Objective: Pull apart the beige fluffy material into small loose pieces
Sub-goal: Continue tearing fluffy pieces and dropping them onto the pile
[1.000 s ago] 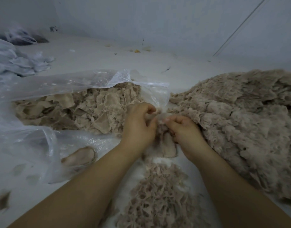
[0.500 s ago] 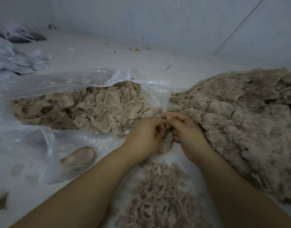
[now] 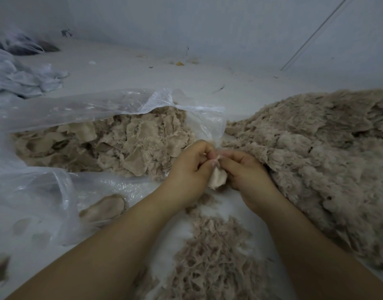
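Where hands (image 3: pixel 217 167) pinch, scrap (image 3: pixel 217 179) long-axis-down

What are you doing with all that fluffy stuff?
A person is tearing up beige fluffy material. The left hand and right hand both pinch one small beige piece between them. A clear plastic bag on the left holds flat scraps, a big fluffy heap lies on the right, and a pile of shredded bits sits between the arms.
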